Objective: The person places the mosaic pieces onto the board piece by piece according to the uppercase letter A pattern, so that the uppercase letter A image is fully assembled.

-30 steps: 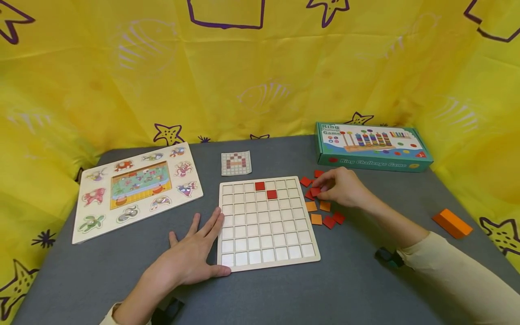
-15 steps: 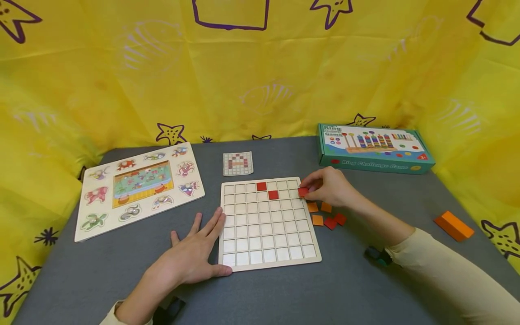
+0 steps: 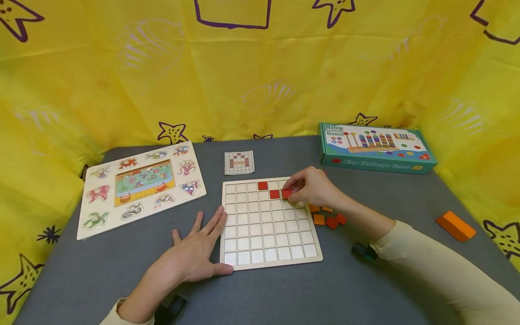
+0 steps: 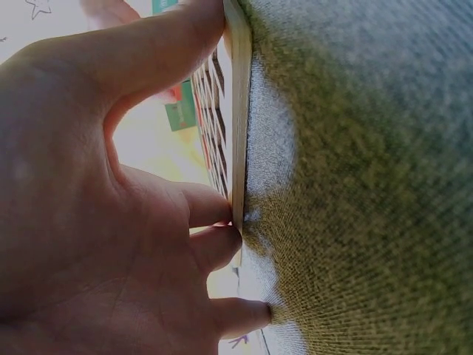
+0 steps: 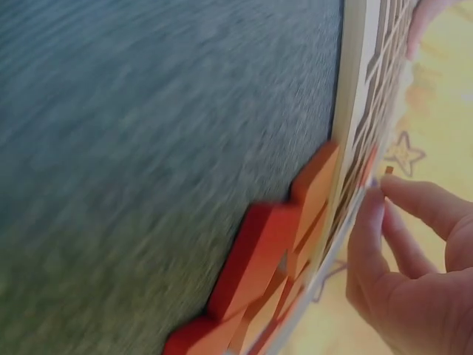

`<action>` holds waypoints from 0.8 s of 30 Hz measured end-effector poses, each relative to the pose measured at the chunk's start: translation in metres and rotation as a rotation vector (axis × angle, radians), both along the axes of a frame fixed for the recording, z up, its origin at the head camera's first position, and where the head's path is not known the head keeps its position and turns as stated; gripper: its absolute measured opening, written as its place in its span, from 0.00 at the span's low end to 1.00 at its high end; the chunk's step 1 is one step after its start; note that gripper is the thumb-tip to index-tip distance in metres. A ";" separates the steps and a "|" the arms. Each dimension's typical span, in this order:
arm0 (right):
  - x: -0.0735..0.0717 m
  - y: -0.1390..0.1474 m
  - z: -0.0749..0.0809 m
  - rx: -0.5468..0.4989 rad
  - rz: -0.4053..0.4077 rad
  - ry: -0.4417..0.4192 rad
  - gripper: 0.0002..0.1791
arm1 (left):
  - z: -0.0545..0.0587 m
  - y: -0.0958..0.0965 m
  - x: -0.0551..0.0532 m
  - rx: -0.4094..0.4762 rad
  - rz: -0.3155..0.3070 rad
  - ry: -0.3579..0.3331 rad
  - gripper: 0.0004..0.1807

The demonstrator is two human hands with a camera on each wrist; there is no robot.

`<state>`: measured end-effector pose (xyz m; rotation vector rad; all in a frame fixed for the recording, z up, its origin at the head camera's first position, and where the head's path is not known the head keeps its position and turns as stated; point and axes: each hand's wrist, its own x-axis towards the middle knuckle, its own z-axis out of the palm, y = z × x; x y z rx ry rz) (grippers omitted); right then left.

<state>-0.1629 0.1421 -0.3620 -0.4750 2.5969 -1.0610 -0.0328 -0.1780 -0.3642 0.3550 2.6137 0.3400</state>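
A wooden grid board (image 3: 260,230) lies mid-table, with one red tile (image 3: 262,185) in its top row and another red tile (image 3: 274,194) in the second row. Between thumb and fingers, my right hand (image 3: 314,187) pinches a red square tile (image 3: 286,193) over the second row, just right of the placed one. Whether that tile touches the board I cannot tell. My left hand (image 3: 199,253) lies spread along the board's left edge, thumb at the near corner and fingertips against the side. In the left wrist view the fingers (image 4: 214,248) touch the board's rim (image 4: 240,111).
Loose orange tiles (image 3: 318,220) and red tiles (image 3: 331,223) lie right of the board, partly behind the right forearm. A small pattern card (image 3: 239,169) lies beyond it. Around are a sea-animal puzzle (image 3: 140,189), a green game box (image 3: 378,149) and an orange block (image 3: 456,226).
My right hand has picked a red tile from the loose pile and carried it left over the board's second row. The left hand stays at the board's edge.
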 end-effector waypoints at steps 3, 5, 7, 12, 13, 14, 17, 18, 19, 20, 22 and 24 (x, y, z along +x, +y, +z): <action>0.000 -0.009 -0.002 -0.004 0.003 -0.021 0.12 | 0.001 0.001 0.000 0.000 0.005 -0.003 0.71; -0.001 -0.014 -0.002 -0.005 0.007 -0.024 0.12 | 0.001 0.001 0.000 0.001 0.007 -0.004 0.71; 0.000 -0.020 -0.001 -0.004 0.009 -0.020 0.12 | 0.002 0.001 0.000 0.000 0.008 -0.005 0.71; 0.000 -0.031 0.002 -0.014 0.003 -0.040 0.13 | 0.001 0.001 0.000 -0.003 0.010 -0.007 0.71; 0.000 -0.033 0.002 -0.015 -0.003 -0.049 0.13 | 0.001 0.001 -0.001 -0.002 0.010 -0.007 0.71; 0.000 -0.035 0.003 -0.020 -0.005 -0.055 0.13 | 0.001 0.001 -0.001 -0.002 0.010 -0.007 0.71; 0.000 -0.041 0.002 -0.023 -0.005 -0.053 0.12 | 0.001 0.001 -0.001 -0.003 0.012 -0.012 0.71; -0.001 -0.042 0.002 -0.026 -0.003 -0.050 0.12 | 0.001 0.001 -0.002 -0.005 0.012 -0.013 0.71; -0.001 -0.044 0.002 -0.027 0.001 -0.044 0.12 | 0.001 0.001 -0.002 -0.006 0.012 -0.015 0.71; -0.001 -0.045 0.002 -0.028 0.007 -0.039 0.12 | 0.001 0.001 -0.002 -0.008 0.012 -0.016 0.71; -0.001 -0.048 0.002 -0.027 0.013 -0.031 0.12 | 0.001 0.001 -0.002 -0.010 0.011 -0.016 0.71; -0.001 -0.051 0.003 -0.025 0.017 -0.026 0.12 | 0.000 0.002 -0.002 -0.012 0.009 -0.016 0.71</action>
